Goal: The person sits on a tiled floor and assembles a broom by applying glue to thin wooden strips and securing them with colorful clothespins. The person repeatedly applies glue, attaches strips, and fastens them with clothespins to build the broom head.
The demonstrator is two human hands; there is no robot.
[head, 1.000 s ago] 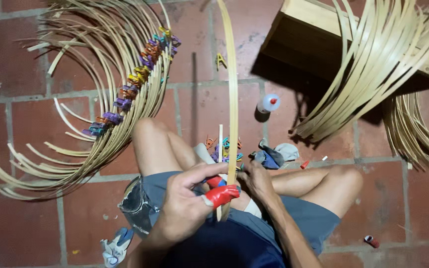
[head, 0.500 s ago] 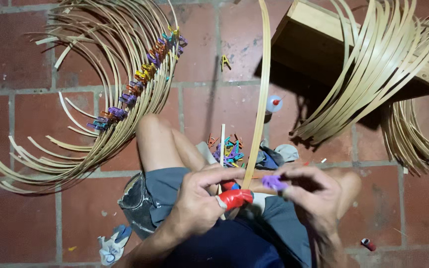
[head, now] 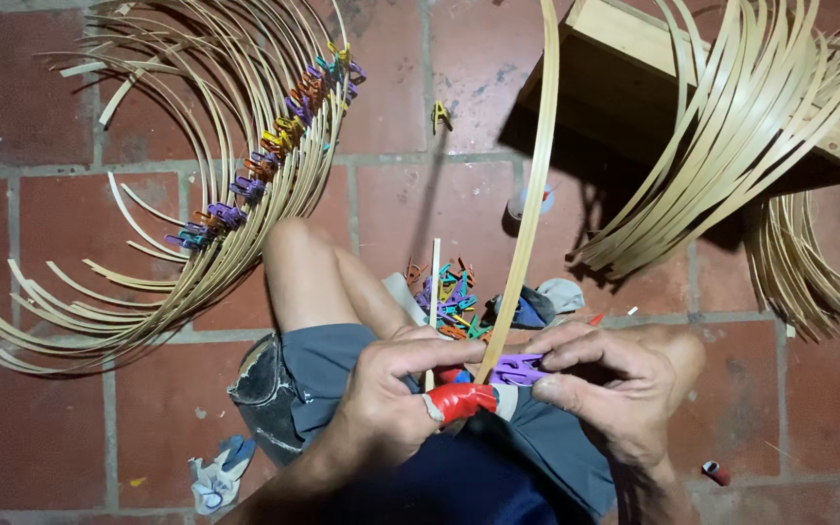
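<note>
While you sit on the brick floor [head: 70, 87], a big fan of clipped bamboo strips [head: 196, 233] lies toward its left edge, a wooden box [head: 634, 68] draped with more strips [head: 731, 146] toward its top right corner. A long bamboo strip [head: 529, 204] rises from your lap. Left hand [head: 381, 408], thumb taped red, pinches the strip's base; right hand [head: 605, 389] is closed on a purple clip [head: 515, 370] touching the strip. Keep the strip steady and seat the clip squarely. Loose coloured clips [head: 449, 297] lie between your knees.
</note>
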